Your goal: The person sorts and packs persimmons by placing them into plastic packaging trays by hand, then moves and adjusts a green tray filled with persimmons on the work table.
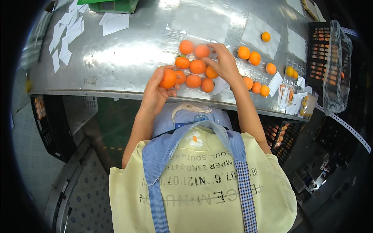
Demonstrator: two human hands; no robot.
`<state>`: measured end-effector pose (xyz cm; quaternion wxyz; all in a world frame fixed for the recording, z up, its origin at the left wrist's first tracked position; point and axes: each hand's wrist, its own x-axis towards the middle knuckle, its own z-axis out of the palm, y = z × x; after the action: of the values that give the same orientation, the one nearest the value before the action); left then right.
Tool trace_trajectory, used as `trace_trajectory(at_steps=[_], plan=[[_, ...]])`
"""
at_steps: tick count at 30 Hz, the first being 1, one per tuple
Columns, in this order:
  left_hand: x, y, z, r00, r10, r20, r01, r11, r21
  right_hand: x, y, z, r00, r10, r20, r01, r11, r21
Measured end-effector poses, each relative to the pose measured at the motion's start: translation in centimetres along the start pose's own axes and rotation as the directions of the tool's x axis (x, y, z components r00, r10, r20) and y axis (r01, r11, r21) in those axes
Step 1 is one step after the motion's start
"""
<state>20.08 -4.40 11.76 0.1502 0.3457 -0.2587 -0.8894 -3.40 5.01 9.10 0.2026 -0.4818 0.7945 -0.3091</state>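
Note:
My left hand [157,90] is closed around an orange [168,79] at the table's front edge. Farther forward, my right hand [224,64] has its thumb and fingertips at the side of another orange [202,51], which looks slightly blurred. Under both hands lies a clear plastic tray, mostly hidden, with several oranges [193,80] set in rows. One orange [182,62] in it shows a green stem end. A white paper slip [220,86] lies beside the tray, below my right wrist.
More oranges [254,58] sit in clear trays to the right. White slips [69,29] and a green container [112,4] are at the far left. A black crate [318,50] with a plastic bag [337,73] stands at the right edge; other crates [285,136] are below the table.

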Motion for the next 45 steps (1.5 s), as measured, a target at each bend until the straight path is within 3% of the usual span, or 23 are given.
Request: trace_trajectory(at_steps=[7, 12, 18, 22, 26, 29, 33, 36, 39, 42, 45], plan=[[-0.2, 1.0, -1.3, 0.997, 0.065, -0.048, -0.067, 0.996, -0.054, 1.9, 0.0, 0.6, 0.983, -0.149, 0.104, 0.172, 0.946, -0.275], [0.2, 1.1, -1.5, 0.995, 0.065, -0.069, -0.067, 0.998, -0.015, 2.6, 0.0, 0.1, 0.97, -0.148, 0.192, 0.199, 0.939, -0.28], [1.9, 2.3, -3.7, 0.98, 0.145, -0.133, -0.12, 0.976, 0.179, 3.8, 0.2, -1.2, 0.92, -0.177, 0.349, 0.264, 0.939, -0.219], [1.6, 4.3, -1.8, 0.992, 0.1, 0.072, -0.087, 0.984, -0.156, 4.3, -1.2, -1.3, 0.922, -0.17, 0.347, 0.248, 0.949, -0.194], [1.8, 4.3, 0.9, 0.988, 0.09, 0.127, -0.059, 0.971, -0.231, 3.6, -6.5, -1.9, 0.964, -0.112, 0.24, 0.073, 0.984, 0.164], [2.2, 3.6, 1.8, 0.984, 0.096, 0.151, -0.069, 0.982, -0.176, 2.4, -8.3, -1.1, 0.952, -0.231, 0.202, 0.173, 0.948, 0.269], [2.3, 3.4, 3.0, 0.979, 0.12, 0.162, -0.112, 0.992, -0.053, 1.9, -7.4, 0.3, 0.972, -0.166, 0.167, 0.139, 0.977, 0.164], [2.0, 3.5, 2.8, 0.984, 0.13, 0.122, -0.112, 0.984, -0.142, 1.6, -6.3, 0.3, 0.965, -0.009, 0.261, -0.137, 0.832, 0.538], [2.5, 3.9, 0.5, 0.964, 0.249, -0.092, -0.196, 0.901, 0.386, 0.9, -4.7, 0.7, 0.961, 0.028, 0.277, -0.235, 0.611, 0.756], [4.9, 2.0, -4.3, 0.84, 0.5, -0.208, -0.147, 0.58, 0.801, 0.0, -3.2, 0.3, 0.891, 0.162, 0.424, -0.453, 0.396, 0.799], [5.9, 1.1, -6.2, 0.918, 0.327, -0.223, -0.037, 0.633, 0.773, -0.6, -2.3, 0.4, 0.864, 0.147, 0.482, -0.503, 0.224, 0.834]])
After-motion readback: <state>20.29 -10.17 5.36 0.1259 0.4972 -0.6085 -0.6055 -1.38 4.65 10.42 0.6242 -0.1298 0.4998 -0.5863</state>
